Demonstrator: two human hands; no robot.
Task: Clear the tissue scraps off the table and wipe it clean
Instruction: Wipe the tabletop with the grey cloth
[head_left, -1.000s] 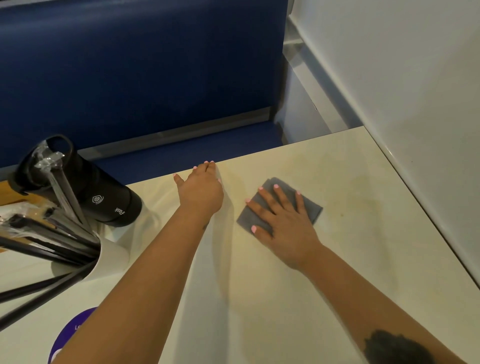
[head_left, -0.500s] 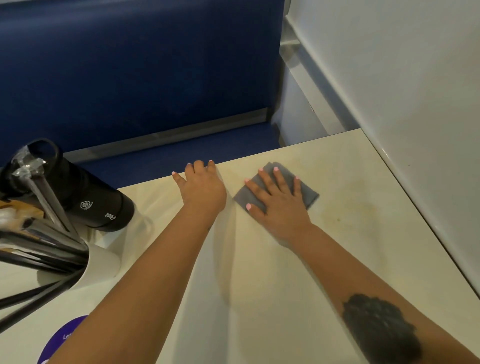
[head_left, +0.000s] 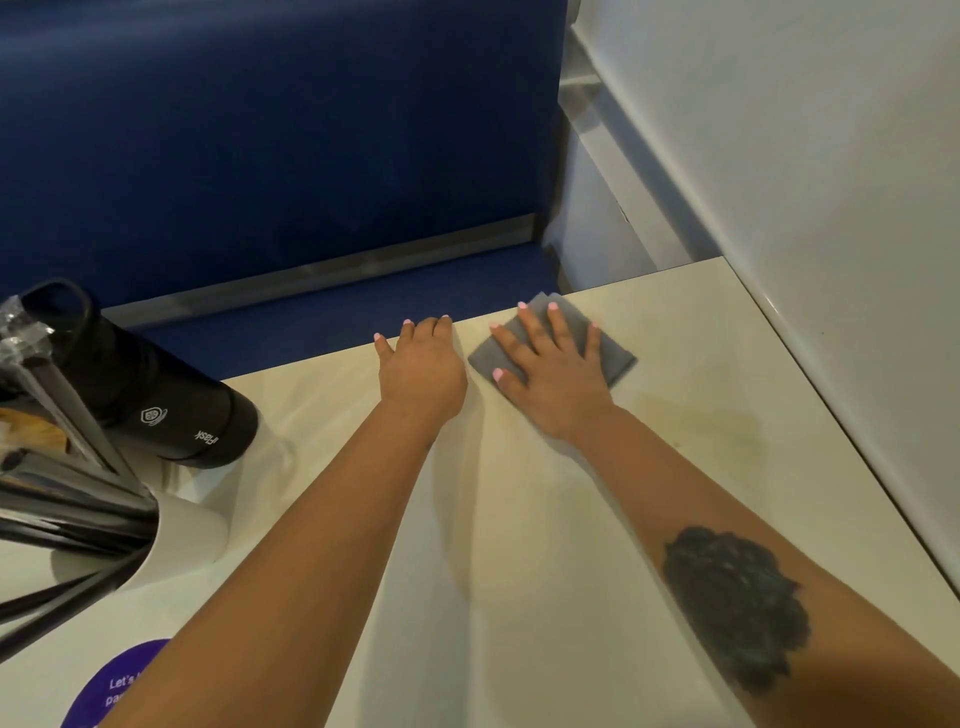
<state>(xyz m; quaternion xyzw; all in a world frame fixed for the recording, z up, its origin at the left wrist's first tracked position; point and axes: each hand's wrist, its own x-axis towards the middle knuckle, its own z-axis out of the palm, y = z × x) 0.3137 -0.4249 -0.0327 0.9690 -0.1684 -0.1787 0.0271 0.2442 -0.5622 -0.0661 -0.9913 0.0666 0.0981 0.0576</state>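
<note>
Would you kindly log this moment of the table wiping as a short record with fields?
right hand: flat on the grey cloth, fingers straight, pressing it down
left hand: open, resting at the table's far edge
grey cloth: folded, at the far edge of the table
black flask: standing at left
tissue scraps: none visible
stain: faint yellowish marks right of the cloth

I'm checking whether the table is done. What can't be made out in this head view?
- Table under the grey cloth and right hand: hidden.
- Left hand: fingertips curl over the far edge, out of sight.
- Table's left part: blocked by the black flask and the white holder.
- Purple sticker: cut off by the bottom edge, text unreadable.
</note>
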